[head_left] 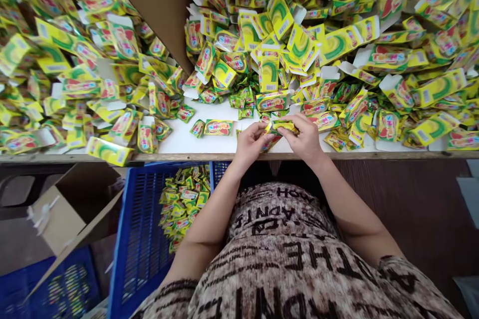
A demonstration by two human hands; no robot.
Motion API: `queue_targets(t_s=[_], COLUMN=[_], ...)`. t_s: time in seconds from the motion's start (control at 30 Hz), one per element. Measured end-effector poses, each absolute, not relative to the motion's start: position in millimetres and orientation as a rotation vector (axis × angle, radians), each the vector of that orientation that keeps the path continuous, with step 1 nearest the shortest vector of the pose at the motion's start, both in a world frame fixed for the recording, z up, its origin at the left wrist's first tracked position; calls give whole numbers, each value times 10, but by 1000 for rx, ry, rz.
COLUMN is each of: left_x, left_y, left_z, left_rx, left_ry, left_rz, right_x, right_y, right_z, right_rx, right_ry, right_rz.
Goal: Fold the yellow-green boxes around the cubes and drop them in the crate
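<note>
Close to the table's front edge, my two hands work together with curled fingers. My right hand pinches a small yellow-and-green carton between thumb and fingers. My left hand is closed at the carton's left end, where a pale flap shows; its fingertips partly hide what they grip. Below the fingers, another printed packet shows in part. Just left of my hands lie a flat carton and a small wrapped packet. Small green packets sit in a cluster beyond.
Heaps of yellow-green cartons cover the white tabletop, many with open flaps. A brown cardboard panel stands between heaps. Below the edge are a blue crate of packets, an open cardboard box and another blue crate.
</note>
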State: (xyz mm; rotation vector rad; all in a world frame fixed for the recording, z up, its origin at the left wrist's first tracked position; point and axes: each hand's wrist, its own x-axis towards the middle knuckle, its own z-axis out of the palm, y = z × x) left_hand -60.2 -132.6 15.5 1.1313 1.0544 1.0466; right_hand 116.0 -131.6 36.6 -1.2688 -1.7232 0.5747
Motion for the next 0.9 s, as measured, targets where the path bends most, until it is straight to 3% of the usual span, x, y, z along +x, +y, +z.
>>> queue_targets(t_s=[0.3,0.53,0.9], left_x=[-668,-538,-562], left_y=[-1376,-1357,-1355], left_z=[97,11,39], left_rx=[1388,1045,1059], left_ry=[1093,868,845], left_rz=[955,1079,1050], right_x=[1178,1088,1215], right_y=[-1191,-1198,-1044], right_z=[713,668,716], right_rx=[-1185,-1264,-1139], right_ry=[-2228,-2035,-2168], right_rz=[708,469,509])
